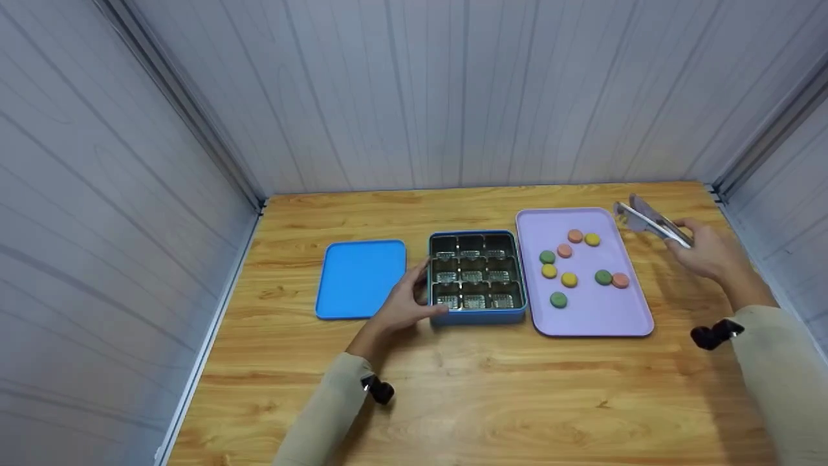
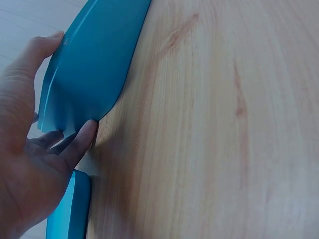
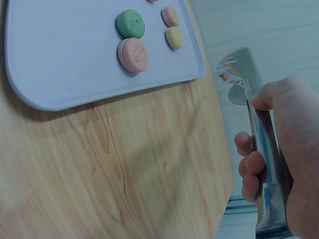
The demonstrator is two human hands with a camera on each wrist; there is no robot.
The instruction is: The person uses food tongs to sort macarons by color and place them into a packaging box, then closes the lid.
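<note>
While the left hand (image 1: pixel 402 304) rests against the left wall of the blue rectangular tin box (image 1: pixel 477 316), its fingers lie nearly straight and a little apart, and the thumb and fingertips touch the blue rim without curling around it. Inside this box, just right of these fingers, sits a dark plastic insert with nine small compartments (image 1: pixel 473 270). On the other side of the fingers, just to their left, the flat blue rectangular lid (image 1: pixel 361 278) lies on the wooden table (image 1: pixel 491 401).

The right hand (image 1: pixel 708 249) grips a pair of silver metal tongs (image 1: pixel 650 221); the fingers are curled around the two arms and the thumb presses from above. The tips of the tongs point away from the fingers, and they are above the table just beside the far right corner of the lilac rectangular plastic tray (image 1: pixel 598 323). On this tray, left of the right fingers, lie small round macaron-like discs: a pink disc (image 3: pixel 132 55) and a green disc (image 3: pixel 130 23) are closest, touching one another, and yellow, pink and green ones lie further.
</note>
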